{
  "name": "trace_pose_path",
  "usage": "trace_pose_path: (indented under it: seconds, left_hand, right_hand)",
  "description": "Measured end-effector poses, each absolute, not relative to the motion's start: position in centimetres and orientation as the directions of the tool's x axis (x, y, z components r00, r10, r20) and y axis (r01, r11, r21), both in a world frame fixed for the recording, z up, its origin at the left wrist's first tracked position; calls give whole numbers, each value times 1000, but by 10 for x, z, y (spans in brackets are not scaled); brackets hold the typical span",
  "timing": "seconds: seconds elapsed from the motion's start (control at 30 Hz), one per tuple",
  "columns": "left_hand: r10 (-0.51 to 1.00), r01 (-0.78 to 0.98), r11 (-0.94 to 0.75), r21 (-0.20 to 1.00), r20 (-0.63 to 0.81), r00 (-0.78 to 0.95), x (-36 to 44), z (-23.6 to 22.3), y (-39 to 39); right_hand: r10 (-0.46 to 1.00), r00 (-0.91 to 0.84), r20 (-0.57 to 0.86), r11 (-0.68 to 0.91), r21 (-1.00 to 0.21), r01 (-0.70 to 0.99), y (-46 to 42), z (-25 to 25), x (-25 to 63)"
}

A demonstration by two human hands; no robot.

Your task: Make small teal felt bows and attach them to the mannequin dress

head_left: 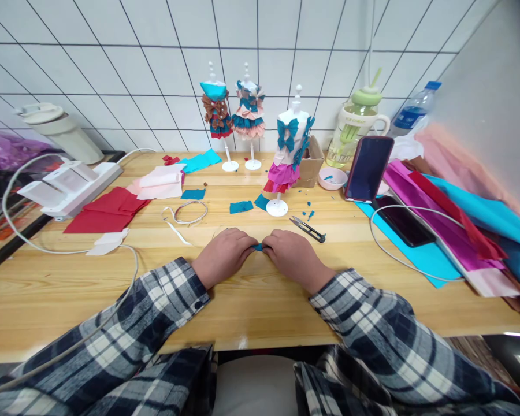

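Between my two hands is a small piece of teal crepe paper (257, 247), mostly hidden by the fingers. My left hand (226, 254) pinches its left end and my right hand (295, 257) pinches the right end, both resting low over the table. Just beyond lie teal paper pieces (241, 207). Thread snips (308, 229) rest to the right of my right hand. Behind them stands a white mini dress form (277, 205) wearing a pale bodice with teal bows and a magenta and red ruffled skirt.
Two more dressed forms (229, 166) stand by the tiled wall. Red paper (106, 211), a power strip (75, 188) and a looped cord (190, 214) lie left. A propped phone (368, 170), a pink bowl (331, 178), a flat phone (405, 222), a cable and coloured paper sheets occupy the right.
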State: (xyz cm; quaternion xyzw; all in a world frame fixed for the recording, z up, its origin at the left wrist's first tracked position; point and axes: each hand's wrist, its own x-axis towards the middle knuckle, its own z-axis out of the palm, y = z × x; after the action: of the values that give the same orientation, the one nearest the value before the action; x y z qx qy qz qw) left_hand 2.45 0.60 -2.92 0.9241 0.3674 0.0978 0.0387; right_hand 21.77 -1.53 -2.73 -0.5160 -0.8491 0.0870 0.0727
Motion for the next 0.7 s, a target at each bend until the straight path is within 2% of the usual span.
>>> trace_pose_path:
  seconds: [0.27,0.7]
  left_hand:
    - [663,650,-749,129,156,732,25,-29,6]
    - [677,663,-736,136,134,723,26,-28,6]
  right_hand:
    - [895,-446,9,440,-183,879,-16,-27,218]
    - [901,-433,31,427,-239,872,-16,-24,219]
